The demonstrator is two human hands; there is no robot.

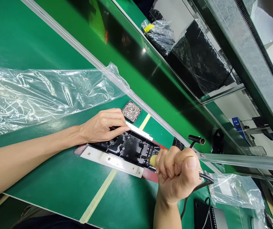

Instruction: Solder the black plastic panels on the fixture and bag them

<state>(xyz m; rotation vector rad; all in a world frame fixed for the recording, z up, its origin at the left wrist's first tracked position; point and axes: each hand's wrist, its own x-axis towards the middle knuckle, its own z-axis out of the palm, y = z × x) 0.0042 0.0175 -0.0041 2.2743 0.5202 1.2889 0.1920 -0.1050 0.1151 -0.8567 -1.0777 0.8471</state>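
A long black plastic housing (129,144), its ribbed inner side up, lies between white fixture rails (112,160) on the green bench. My left hand (106,125) rests over the housing's far-left end, fingers together and closed at its upper edge; what lies under the fingertips is hidden. In my right hand (176,171), a closed fist grips a soldering iron (153,160) by its handle. Its yellow collar shows below the fist, and the thin metal tip points left, down at the right part of the housing. A black cord (206,181) leaves the fist's back.
Just above the housing sits a small black tray (131,111) of tiny metal pieces. Clear plastic film (43,95) spreads at left. A metal rail (79,44) crosses behind. To the right are a black tubular holder (197,140), a plastic bag (236,190) and a black-and-grey box (210,214).
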